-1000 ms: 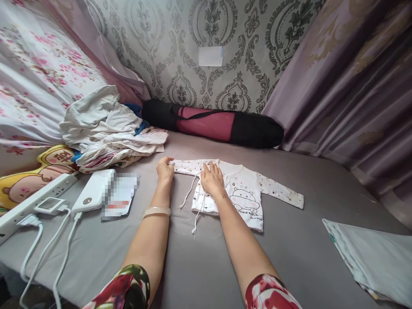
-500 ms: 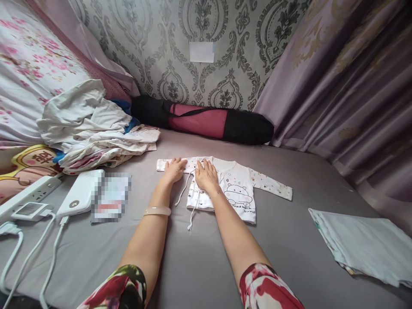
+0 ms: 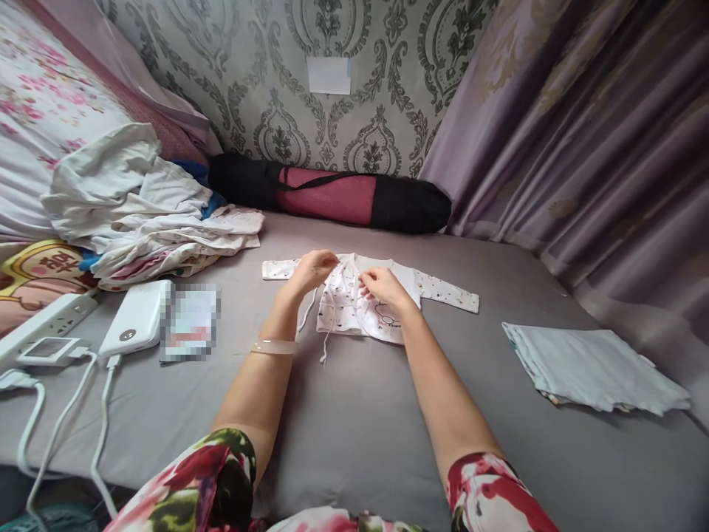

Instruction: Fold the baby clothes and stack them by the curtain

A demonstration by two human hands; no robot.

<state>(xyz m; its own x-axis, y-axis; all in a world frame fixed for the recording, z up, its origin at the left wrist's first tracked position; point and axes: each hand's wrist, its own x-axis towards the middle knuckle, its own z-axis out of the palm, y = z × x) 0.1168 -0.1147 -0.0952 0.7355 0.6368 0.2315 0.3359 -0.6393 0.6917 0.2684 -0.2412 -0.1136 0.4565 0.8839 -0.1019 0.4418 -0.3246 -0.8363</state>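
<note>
A small white baby shirt [image 3: 346,307] with spots, tie strings and a cartoon print lies spread on the grey bed sheet [image 3: 354,414], sleeves stretched left and right. My left hand [image 3: 315,267] pinches the shirt's cloth near the left shoulder, fingers closed. My right hand [image 3: 382,284] grips the front flap near the middle of the chest, fingers curled on the cloth. A pale bangle [image 3: 272,346] sits on my left wrist.
A heap of light clothes [image 3: 149,214] lies at the left. A white power bank [image 3: 133,325], a power strip [image 3: 44,329] and cables sit near the left edge. A black and pink roll bag [image 3: 332,196] lies along the wall. A folded pale cloth [image 3: 587,366] rests at the right.
My hands went from lying flat on the left sleeve and chest to pinching the cloth. The left hand slid right along the sleeve. The view has shifted a little.
</note>
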